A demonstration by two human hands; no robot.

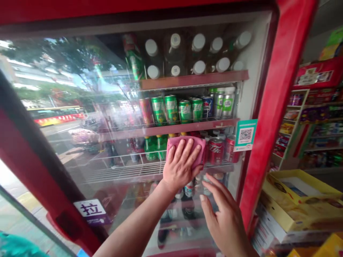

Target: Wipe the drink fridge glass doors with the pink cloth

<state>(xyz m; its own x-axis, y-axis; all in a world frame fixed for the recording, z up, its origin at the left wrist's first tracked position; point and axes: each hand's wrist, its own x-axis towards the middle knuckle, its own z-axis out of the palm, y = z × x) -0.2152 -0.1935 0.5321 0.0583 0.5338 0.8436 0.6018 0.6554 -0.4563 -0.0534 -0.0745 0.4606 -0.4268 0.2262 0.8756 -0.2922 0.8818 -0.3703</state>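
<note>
Right hand (223, 217), lower right, looks empty, fingers slightly apart. Mid-frame, the left hand (178, 171) presses a folded pink cloth (201, 157) against the fridge's glass door (29, 157), fingers spread, seemingly keeping it flush. Behind, wire shelves (120, 171) hold Coca-Cola cans (215, 150), green cans (170, 109) and, uppermost, white-capped bottles (199, 43).

A shop: drinks fridge (281, 89), stocked shelves (324, 136).

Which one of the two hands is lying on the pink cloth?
The left hand, fingers spread over the cloth; the right hand is lower, apart from it.
</note>
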